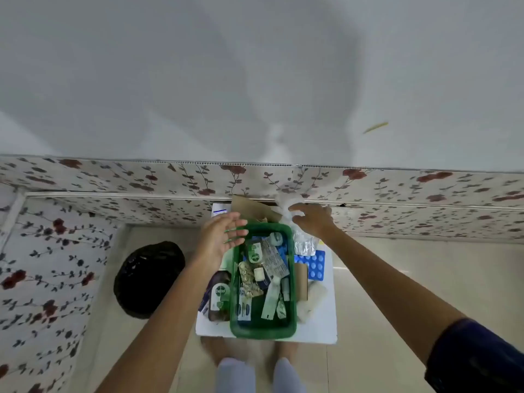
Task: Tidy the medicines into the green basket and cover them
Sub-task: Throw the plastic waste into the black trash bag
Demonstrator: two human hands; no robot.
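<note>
A green basket stands on a small white table, filled with several medicine strips, tubes and small bottles. My left hand hovers open over the basket's far left corner, fingers spread. At the basket's far right, my right hand pinches a clear plastic bag. A brown Dettol bottle lies on the table left of the basket. A blue blister pack and a silver strip lie to its right.
A black bag sits on the floor left of the table. A brown cardboard piece and a white box rest behind the basket against the flowered wall panel. My feet show below the table.
</note>
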